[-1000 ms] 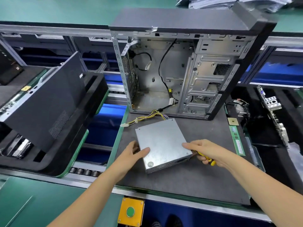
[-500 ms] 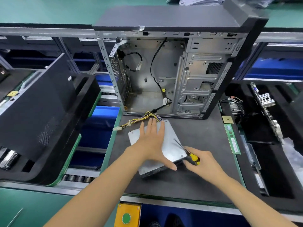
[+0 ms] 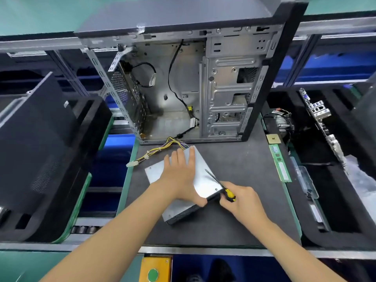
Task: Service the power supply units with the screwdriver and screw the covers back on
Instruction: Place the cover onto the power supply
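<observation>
Both bare forearms reach in from the near edge. The left hand [image 3: 180, 176] lies flat, fingers straight and pointing far, thumb spread right. The right hand [image 3: 243, 202], just right of it, is curled into a grip, knuckles up

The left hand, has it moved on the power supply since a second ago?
Yes. The left hand went from the power supply near-left corner onto its top, fingers reaching toward the computer case.

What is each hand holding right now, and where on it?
Right hand grips the screwdriver by its yellow handle. Left hand holds nothing; it presses flat on the power supply top.
</observation>
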The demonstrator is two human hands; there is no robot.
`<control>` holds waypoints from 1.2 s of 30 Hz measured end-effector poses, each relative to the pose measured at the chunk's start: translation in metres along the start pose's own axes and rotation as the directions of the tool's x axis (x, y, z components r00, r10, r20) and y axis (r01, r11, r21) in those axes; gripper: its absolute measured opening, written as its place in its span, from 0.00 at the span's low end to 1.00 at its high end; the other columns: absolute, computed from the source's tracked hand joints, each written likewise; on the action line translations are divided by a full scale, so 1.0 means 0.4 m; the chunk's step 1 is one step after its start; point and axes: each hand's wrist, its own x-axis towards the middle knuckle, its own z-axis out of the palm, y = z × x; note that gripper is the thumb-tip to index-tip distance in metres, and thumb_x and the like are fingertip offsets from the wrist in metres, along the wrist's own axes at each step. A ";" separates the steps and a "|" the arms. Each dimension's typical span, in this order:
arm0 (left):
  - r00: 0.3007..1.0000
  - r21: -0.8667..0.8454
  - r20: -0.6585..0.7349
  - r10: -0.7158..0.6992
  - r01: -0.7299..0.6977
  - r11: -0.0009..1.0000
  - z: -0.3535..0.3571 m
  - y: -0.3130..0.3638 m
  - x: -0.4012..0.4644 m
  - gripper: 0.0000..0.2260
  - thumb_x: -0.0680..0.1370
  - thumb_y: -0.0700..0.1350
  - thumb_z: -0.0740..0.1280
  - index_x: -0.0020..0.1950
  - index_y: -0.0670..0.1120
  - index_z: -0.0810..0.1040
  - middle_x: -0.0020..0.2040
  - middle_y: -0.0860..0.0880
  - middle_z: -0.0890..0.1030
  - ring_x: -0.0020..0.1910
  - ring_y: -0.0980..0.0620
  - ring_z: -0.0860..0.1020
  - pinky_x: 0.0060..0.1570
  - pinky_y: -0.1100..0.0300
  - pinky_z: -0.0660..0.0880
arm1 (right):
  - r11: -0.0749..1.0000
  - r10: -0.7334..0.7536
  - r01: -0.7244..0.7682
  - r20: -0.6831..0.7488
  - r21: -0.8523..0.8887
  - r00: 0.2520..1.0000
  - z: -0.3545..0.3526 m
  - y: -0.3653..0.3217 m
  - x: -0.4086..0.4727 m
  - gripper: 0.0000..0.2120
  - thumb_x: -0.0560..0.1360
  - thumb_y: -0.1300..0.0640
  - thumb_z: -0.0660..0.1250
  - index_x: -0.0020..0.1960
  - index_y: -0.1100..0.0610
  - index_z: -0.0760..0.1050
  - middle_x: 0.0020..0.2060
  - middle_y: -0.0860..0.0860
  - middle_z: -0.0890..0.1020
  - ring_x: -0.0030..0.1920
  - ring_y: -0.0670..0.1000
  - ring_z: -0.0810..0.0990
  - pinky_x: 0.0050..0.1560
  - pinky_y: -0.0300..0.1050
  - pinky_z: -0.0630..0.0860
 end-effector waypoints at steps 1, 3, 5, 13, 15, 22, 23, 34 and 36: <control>1.000 0.010 -0.007 -0.001 0.001 1.000 0.001 0.001 -0.001 0.67 0.59 0.73 0.70 0.77 0.40 0.32 0.74 0.36 0.51 0.73 0.35 0.53 0.73 0.40 0.52 | 1.000 -0.012 0.012 -0.013 -0.003 1.000 -0.001 0.000 -0.001 0.17 0.71 0.61 0.70 0.58 0.49 0.80 0.29 0.50 0.77 0.31 0.52 0.74 0.35 0.42 0.73; 1.000 0.032 -0.026 -0.006 0.007 0.999 0.002 0.004 0.001 0.67 0.58 0.74 0.69 0.77 0.39 0.33 0.72 0.36 0.55 0.70 0.35 0.57 0.71 0.41 0.55 | 1.000 -0.010 0.010 -0.022 0.002 1.000 -0.004 0.007 0.005 0.17 0.70 0.60 0.70 0.58 0.48 0.80 0.29 0.49 0.76 0.31 0.51 0.73 0.35 0.40 0.70; 0.999 0.041 -0.037 -0.014 0.015 0.999 0.003 0.007 0.006 0.67 0.58 0.74 0.68 0.78 0.39 0.35 0.70 0.37 0.57 0.67 0.36 0.59 0.69 0.43 0.58 | 1.000 0.008 -0.008 -0.005 -0.001 1.000 -0.009 0.018 0.016 0.17 0.71 0.59 0.70 0.58 0.47 0.79 0.29 0.49 0.77 0.31 0.51 0.73 0.34 0.39 0.68; 0.994 -0.074 -0.103 -0.021 0.013 0.997 0.002 -0.002 -0.001 0.69 0.55 0.77 0.69 0.79 0.43 0.36 0.71 0.41 0.59 0.70 0.39 0.59 0.69 0.44 0.59 | 0.990 0.069 -0.116 0.451 0.078 0.890 -0.101 0.052 0.054 0.13 0.72 0.52 0.72 0.54 0.38 0.78 0.34 0.42 0.79 0.35 0.44 0.73 0.40 0.37 0.72; 0.993 -0.083 -0.114 -0.013 0.004 0.997 0.000 -0.002 -0.006 0.68 0.56 0.77 0.69 0.79 0.43 0.37 0.72 0.41 0.59 0.70 0.39 0.59 0.69 0.44 0.59 | 0.981 0.063 -0.142 0.468 0.135 0.881 -0.137 0.045 0.069 0.18 0.72 0.60 0.71 0.55 0.39 0.78 0.40 0.37 0.82 0.39 0.37 0.78 0.43 0.32 0.74; 0.992 -0.102 -0.122 0.044 -0.057 0.993 -0.016 -0.007 -0.021 0.66 0.59 0.74 0.72 0.79 0.43 0.37 0.73 0.39 0.57 0.73 0.39 0.56 0.71 0.43 0.56 | 0.725 0.219 -0.430 0.412 0.538 0.884 -0.101 -0.020 0.147 0.08 0.76 0.46 0.66 0.53 0.46 0.79 0.46 0.45 0.85 0.20 0.48 0.61 0.22 0.38 0.61; 0.990 -0.111 -0.132 0.055 -0.070 0.991 -0.018 -0.009 -0.027 0.66 0.59 0.75 0.71 0.79 0.43 0.38 0.75 0.39 0.56 0.74 0.40 0.55 0.72 0.44 0.55 | 0.707 0.206 -0.459 0.465 0.538 0.861 -0.087 -0.035 0.160 0.13 0.74 0.40 0.66 0.53 0.45 0.79 0.43 0.44 0.85 0.22 0.47 0.61 0.23 0.38 0.61; 0.750 -0.994 -0.099 -0.655 -0.102 0.033 0.195 -0.087 -0.153 0.24 0.78 0.53 0.67 0.72 0.57 0.64 0.69 0.55 0.64 0.71 0.53 0.64 0.66 0.58 0.63 | 0.649 0.074 -0.386 0.450 0.655 0.890 0.027 -0.051 0.146 0.18 0.75 0.39 0.65 0.60 0.45 0.78 0.57 0.42 0.81 0.60 0.44 0.78 0.62 0.43 0.72; 0.824 -0.984 -0.096 -0.559 -0.162 -0.070 0.194 -0.092 -0.136 0.23 0.79 0.51 0.68 0.70 0.64 0.64 0.69 0.60 0.68 0.69 0.58 0.67 0.66 0.59 0.67 | 0.667 0.071 -0.370 0.439 0.647 0.896 0.031 -0.047 0.154 0.18 0.76 0.40 0.64 0.62 0.44 0.77 0.58 0.42 0.81 0.61 0.44 0.77 0.65 0.48 0.69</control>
